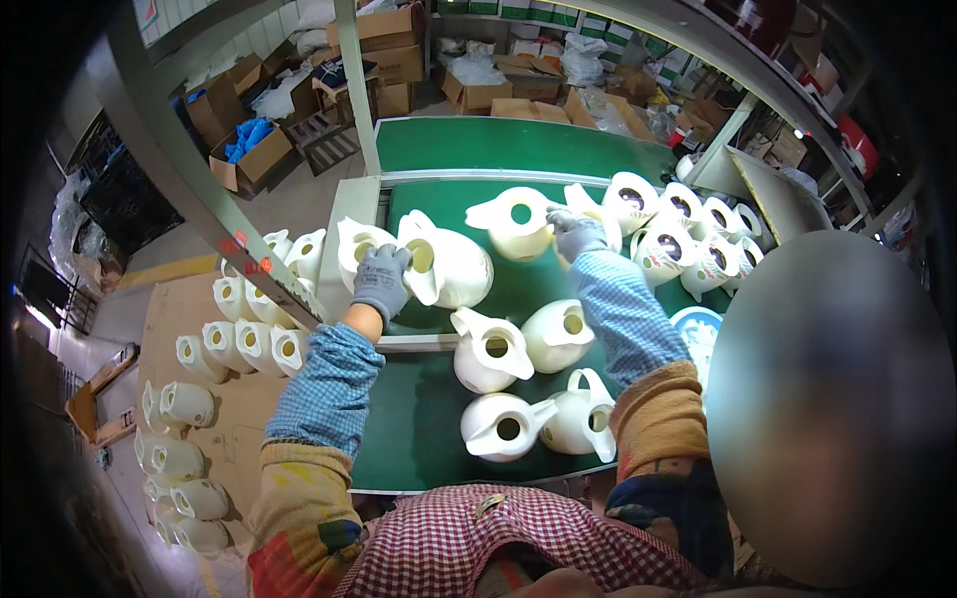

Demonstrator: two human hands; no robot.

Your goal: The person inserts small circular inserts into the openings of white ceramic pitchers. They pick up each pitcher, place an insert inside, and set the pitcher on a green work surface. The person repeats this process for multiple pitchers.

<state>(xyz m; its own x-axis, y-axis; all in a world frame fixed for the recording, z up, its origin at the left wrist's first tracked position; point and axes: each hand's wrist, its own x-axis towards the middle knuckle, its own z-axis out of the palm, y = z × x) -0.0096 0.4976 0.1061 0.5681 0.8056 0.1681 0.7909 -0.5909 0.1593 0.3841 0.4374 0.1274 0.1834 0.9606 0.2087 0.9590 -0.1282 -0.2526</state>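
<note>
My left hand (382, 281), in a grey glove, is closed on a white jug (359, 244) at the left edge of the green belt. Just right of that hand, another white jug (461, 271) leans with its opening toward it. My right hand (578, 235), also gloved, is closed on a white jug (596, 211) at the far side; its fingers partly cover the jug. Left of those fingers stands a jug (522, 227) with its spout pointing left. Nearer me are several more white jugs (492, 349), handles and spouts turned different ways, their round openings showing.
Several jugs with dark round openings (666, 251) crowd the belt (409, 419) at the right. Rows of jugs (227, 344) stand on a brown cardboard-covered surface (239, 424) at left. A metal post (199, 149) rises there. Boxes (389, 50) fill the back. A blurred patch hides the right.
</note>
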